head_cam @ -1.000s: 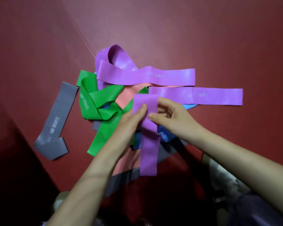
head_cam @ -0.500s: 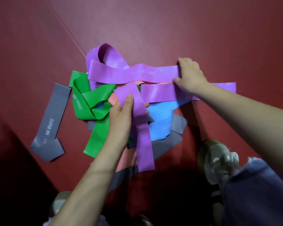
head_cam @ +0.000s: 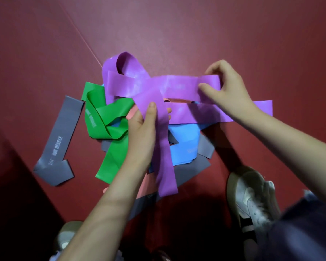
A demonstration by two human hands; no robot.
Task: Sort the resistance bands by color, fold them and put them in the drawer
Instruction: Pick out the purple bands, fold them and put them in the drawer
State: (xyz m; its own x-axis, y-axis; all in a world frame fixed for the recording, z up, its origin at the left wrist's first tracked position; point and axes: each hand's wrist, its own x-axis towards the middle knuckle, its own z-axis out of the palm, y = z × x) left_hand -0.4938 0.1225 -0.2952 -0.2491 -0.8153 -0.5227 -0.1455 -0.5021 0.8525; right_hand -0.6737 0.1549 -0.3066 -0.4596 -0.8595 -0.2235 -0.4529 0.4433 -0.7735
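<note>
1. Left hand grips the hanging purple band with the thumb on top. The free end of this band falls toward the near side, over the pile.
2. Right hand pinches the right end of the far purple band between thumb and fingers. This band runs left and ends in a raised loop.
3. All bands lie in one heap on the red floor. A flat purple band lies just under the right wrist. No drawer is in view.
4. One risk, in my judgement: the two held bands cross in the middle of the heap, and I cannot tell which is on top. A pull may drag the green band, the pink band or the blue band along.
5. Another risk: the strips look thin, smooth and stretchy, so one may stretch and slip out of the pinch.
6. The bands are flat, wide, slightly glossy loops, some with pale print. A grey band lies apart at the left, its near end folded.
</note>
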